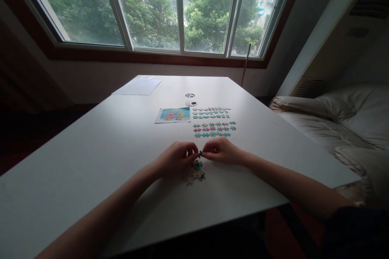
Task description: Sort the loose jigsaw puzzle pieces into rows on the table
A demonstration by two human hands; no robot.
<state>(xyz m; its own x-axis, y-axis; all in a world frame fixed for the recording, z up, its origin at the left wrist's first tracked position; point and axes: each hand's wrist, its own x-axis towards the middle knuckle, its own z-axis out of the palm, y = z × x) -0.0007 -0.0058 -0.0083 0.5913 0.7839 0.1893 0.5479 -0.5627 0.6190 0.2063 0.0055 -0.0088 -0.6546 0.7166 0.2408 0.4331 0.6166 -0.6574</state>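
Between my fingertips is a small dark jigsaw puzzle piece point(200, 154), raised a little above the white table point(121, 141). My left hand point(179, 156) pinches it from the left, and my right hand point(223, 150) pinches its right edge. Just below lies a loose pile of puzzle pieces point(198, 175), some teal side up and some showing tan backs. Beyond my hands, sorted puzzle pieces point(212, 129) lie in several rows, teal with pink and yellow bits. Left of the rows is a colourful cartoon picture sheet point(174, 115).
Two round flat discs point(191, 103) lie behind the picture. A white paper sheet point(138, 87) is at the table's far left corner. On the right stands a cream sofa point(334, 117), with a tall cabinet-like unit point(322, 44) behind it. A window point(179, 12) spans the far wall.
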